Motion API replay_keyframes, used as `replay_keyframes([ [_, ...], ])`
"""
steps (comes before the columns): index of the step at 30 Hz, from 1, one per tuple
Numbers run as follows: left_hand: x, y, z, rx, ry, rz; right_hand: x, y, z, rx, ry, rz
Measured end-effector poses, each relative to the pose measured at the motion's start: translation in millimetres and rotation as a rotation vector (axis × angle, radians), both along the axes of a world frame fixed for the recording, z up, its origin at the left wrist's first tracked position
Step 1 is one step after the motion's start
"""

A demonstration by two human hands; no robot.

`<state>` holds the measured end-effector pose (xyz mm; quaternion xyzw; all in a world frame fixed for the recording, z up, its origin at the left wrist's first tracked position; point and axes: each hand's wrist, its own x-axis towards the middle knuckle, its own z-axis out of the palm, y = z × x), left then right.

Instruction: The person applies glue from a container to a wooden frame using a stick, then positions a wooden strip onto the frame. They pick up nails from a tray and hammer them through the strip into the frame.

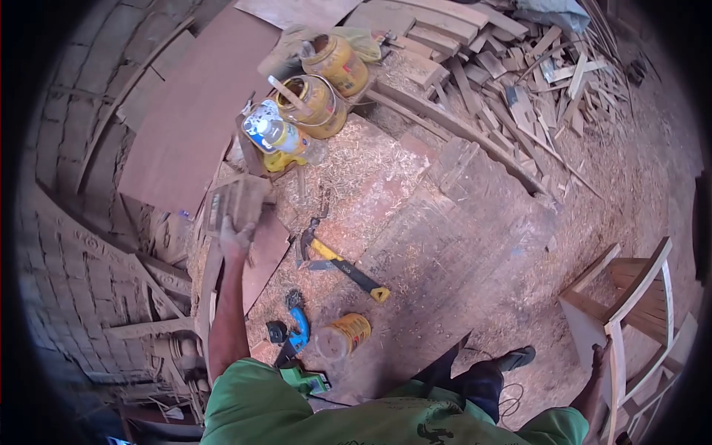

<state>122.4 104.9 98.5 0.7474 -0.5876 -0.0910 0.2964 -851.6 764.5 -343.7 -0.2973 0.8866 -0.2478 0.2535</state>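
The left hand [236, 240] has its thumb and fingers parted around the near end of a wooden block [242, 199], holding it at the left side of the counter [452, 241]. Off to the right, the right hand [598, 359] touches a wooden chair [617, 311]; I can't tell from here how tightly its fingers close. Right of the block, a black-and-yellow hammer [347, 270] lies among wood shavings [356, 159]. Nearer are a blue-handled tool [298, 329], a clear jar with a yellow label [345, 336] and a green tool [304, 381] close to the person's shirt. Farther off stand two yellow buckets [323, 108], a plastic bottle [285, 138] just beside the nearer one. At far right, wood offcuts [549, 85] lie heaped.
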Motion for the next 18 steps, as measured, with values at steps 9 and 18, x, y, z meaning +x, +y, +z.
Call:
replay_keyframes([
  [9,-135,89,4,-0.028,-0.282,-0.199,20,-22,22,0.28,0.113,0.03],
  [18,-287,158,-1,0.138,-0.214,-0.266,68,-67,103,0.416,0.012,-0.069],
])
